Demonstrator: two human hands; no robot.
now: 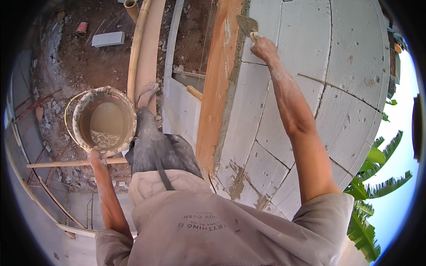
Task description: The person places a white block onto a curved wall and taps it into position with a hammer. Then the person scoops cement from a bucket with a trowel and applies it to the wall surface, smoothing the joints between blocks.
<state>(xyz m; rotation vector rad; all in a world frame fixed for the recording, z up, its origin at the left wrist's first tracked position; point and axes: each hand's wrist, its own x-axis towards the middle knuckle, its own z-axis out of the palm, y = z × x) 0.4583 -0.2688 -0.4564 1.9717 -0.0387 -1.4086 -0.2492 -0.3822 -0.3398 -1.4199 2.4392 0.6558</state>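
My right hand [265,48] is closed round the handle of a trowel [246,25]. Its mortar-smeared blade lies against the seam between an orange-brown timber frame [216,84] and a wall of pale grey blocks [299,26]. A strip of grey mortar [227,113] runs down that seam. On the left, my left hand [96,156] grips the near rim of a round bucket [76,116] caked with dried mortar. Wet grey-brown mortar [108,119] lies inside it, and its yellowish handle hangs over the left side. My left fingers are partly hidden by the rim.
My foot [146,94] rests on a narrow plank [148,48] beside a bamboo pole [134,60]. Far below on the soil are a white block [108,39] and a small red bucket [82,29]. Another pole [80,163] crosses below the mortar bucket. Banana leaves [366,217] show at right.
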